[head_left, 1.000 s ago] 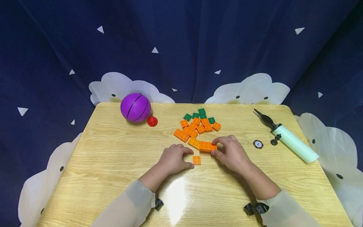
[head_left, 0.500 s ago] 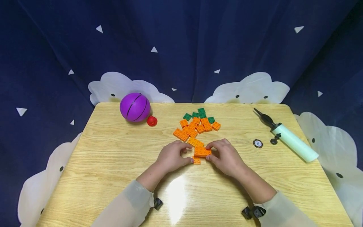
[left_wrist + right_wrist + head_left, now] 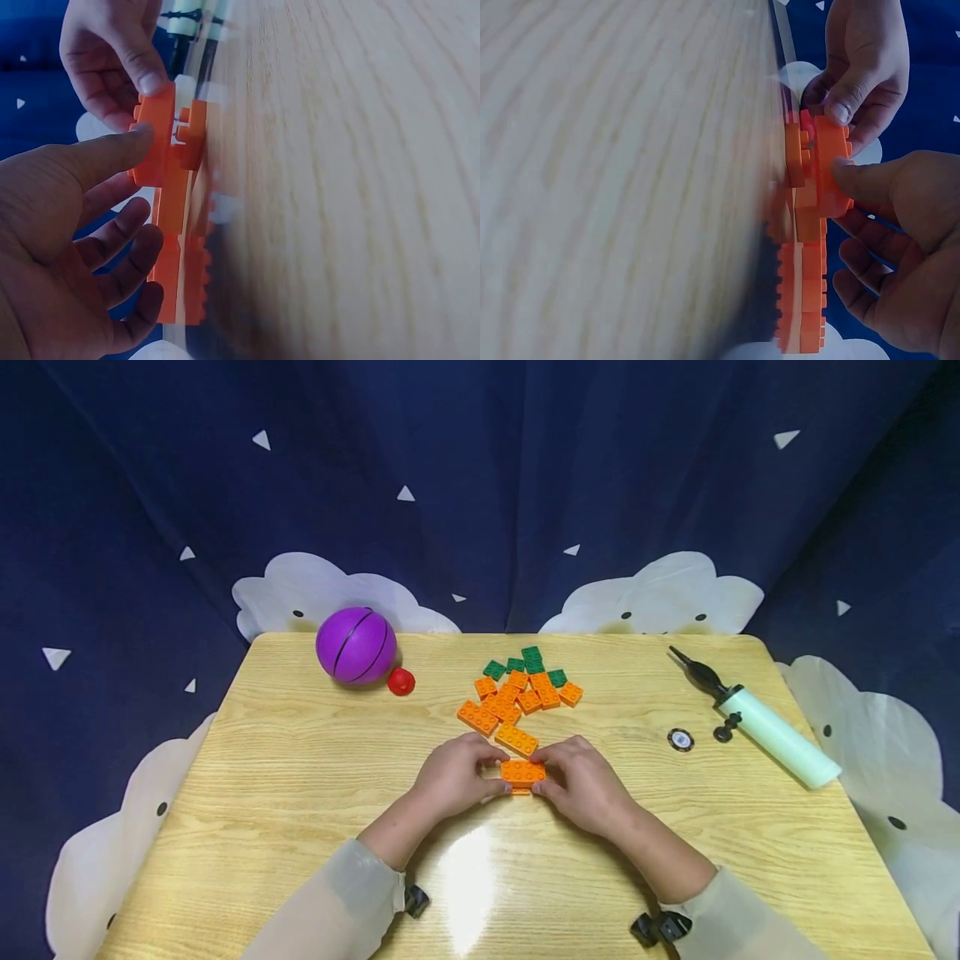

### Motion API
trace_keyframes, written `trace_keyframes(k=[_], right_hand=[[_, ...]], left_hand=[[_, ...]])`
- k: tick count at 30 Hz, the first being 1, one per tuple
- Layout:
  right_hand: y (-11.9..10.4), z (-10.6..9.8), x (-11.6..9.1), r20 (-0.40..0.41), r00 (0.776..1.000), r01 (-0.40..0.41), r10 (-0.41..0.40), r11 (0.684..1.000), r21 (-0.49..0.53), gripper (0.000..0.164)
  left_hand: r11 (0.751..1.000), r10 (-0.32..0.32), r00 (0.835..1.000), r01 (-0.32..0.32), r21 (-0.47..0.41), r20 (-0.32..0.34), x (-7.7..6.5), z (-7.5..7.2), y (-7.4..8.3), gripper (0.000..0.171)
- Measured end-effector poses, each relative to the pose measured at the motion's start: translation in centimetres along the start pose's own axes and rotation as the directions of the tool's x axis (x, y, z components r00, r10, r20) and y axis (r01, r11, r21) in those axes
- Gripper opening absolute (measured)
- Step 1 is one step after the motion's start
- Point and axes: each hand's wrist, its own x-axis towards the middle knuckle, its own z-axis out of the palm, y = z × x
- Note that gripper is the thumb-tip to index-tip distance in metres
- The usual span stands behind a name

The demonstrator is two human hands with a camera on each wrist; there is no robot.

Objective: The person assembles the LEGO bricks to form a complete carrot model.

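Observation:
A long orange building brick (image 3: pixel 523 774) is held level between my two hands. At its left end my left hand (image 3: pixel 455 778) pinches it between thumb and index finger. The right hand (image 3: pixel 587 787) grips the other end the same way. Just below it a small orange brick (image 3: pixel 521 792) stands on the table, mostly covered in the head view. In the left wrist view a gap shows between the studs of that small brick (image 3: pixel 196 135) and the held brick (image 3: pixel 156 142). Another long orange brick (image 3: pixel 517 740) lies just beyond my fingers.
Several orange bricks (image 3: pixel 477 717) and green bricks (image 3: pixel 532 659) lie in a loose group farther back. A purple ball (image 3: pixel 356 646) and a red cap-like piece (image 3: pixel 401 682) sit at the back left. To the right are a poker-chip-like disc (image 3: pixel 681 740) and a pale green hand pump (image 3: pixel 780 737).
My right hand has brought the long brick left and nearer, over the small brick. The left hand, earlier apart from the long brick, now pinches its left end.

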Motion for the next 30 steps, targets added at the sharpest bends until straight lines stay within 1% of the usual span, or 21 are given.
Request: trace_keyframes(k=[7, 12, 23, 30], right_hand=[[-0.01, 0.40, -0.15, 0.006, 0.999, 0.033, -0.033, 0.999, -0.010, 0.036], [-0.07, 0.49, -0.28, 0.009, 0.999, 0.042, -0.041, 0.999, -0.020, 0.037], [-0.19, 0.53, -0.33, 0.020, 0.998, 0.065, -0.064, 0.996, -0.054, 0.035], [-0.28, 0.51, -0.31, 0.031, 0.998, 0.063, -0.061, 0.996, -0.056, 0.034]], left_hand=[[1.000, 0.011, 1.000, -0.011, 0.015, -0.005, -0.21, 0.26, -0.28, 0.040], [1.000, 0.013, 1.000, -0.013, 0.017, -0.007, -0.31, 0.44, -0.34, 0.040], [1.000, -0.003, 1.000, 0.003, 0.001, 0.025, -0.49, 0.34, -0.21, 0.039], [1.000, -0.016, 0.999, 0.017, -0.015, 0.041, -0.35, 0.34, -0.30, 0.038]])
